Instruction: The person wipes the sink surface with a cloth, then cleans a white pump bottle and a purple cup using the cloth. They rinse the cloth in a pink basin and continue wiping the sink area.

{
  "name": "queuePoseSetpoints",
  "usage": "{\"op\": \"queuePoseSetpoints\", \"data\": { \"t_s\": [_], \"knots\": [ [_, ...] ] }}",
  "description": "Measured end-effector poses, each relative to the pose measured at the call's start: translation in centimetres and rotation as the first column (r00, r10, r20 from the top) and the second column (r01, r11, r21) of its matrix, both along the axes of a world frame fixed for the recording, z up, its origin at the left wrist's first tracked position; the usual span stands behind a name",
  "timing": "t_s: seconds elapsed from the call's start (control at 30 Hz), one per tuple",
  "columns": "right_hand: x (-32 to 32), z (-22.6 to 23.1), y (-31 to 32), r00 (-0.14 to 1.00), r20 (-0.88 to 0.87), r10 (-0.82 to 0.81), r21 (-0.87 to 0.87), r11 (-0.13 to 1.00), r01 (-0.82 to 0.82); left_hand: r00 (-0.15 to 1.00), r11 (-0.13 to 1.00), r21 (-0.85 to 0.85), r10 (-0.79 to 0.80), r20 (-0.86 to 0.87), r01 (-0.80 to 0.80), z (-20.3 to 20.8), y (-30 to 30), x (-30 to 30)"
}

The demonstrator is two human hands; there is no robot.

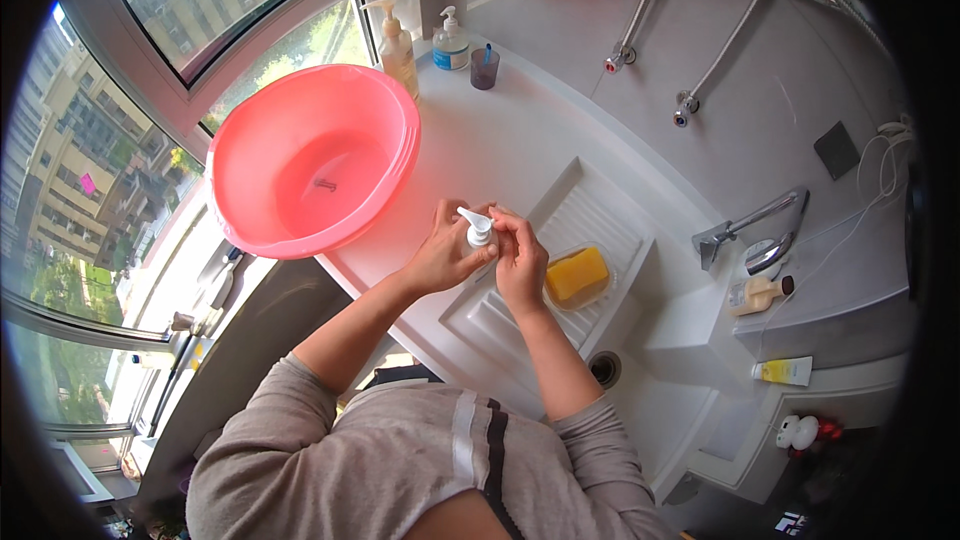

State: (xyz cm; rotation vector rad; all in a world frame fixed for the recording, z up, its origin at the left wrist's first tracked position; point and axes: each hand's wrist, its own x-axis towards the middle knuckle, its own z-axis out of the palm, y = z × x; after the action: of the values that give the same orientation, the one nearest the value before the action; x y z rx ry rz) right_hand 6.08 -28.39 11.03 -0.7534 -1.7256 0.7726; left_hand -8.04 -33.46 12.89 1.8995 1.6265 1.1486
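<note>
Pump bottle (480, 229) at the clock-face centre, white nozzle upward, body mostly hidden between the hands. Gripped in left hand (444, 252), fingers wrapped around from nine o'clock, thumb across the near side. At three o'clock, right hand (521, 252), fingers curled in close beside the nozzle; firmness of grip there impossible to tell. Close by at four o'clock, yellow block (577, 275) in clear dish (607, 285) on ribbed washboard (570, 208). Toward ten o'clock, pink basin (225, 165). Around eleven to twelve, on white table (510, 135), tall dispenser (398, 52), blue-labelled dispenser (450, 50) and dark cup (483, 72). Far at three, chrome faucet (748, 224).
</note>
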Motion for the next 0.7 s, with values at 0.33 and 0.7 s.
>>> {"op": "queuePoseSetpoints", "data": {
  "t_s": [0.33, 0.7],
  "knots": [
    [0.4, -3.0, -8.4, 1.000, 0.014, 0.017, -0.117, 0.993, -0.015, 0.948, 1.000, 0.013, -0.016, 0.319, 0.013, -1.9, 0.0, 0.9],
    [-1.7, -6.3, -2.4, 0.815, -0.564, 0.136, -0.548, 0.676, -0.492, 0.953, 0.958, 0.031, 0.281, 0.116, -0.286, -2.0, -0.2, 2.8]
  ]
}}
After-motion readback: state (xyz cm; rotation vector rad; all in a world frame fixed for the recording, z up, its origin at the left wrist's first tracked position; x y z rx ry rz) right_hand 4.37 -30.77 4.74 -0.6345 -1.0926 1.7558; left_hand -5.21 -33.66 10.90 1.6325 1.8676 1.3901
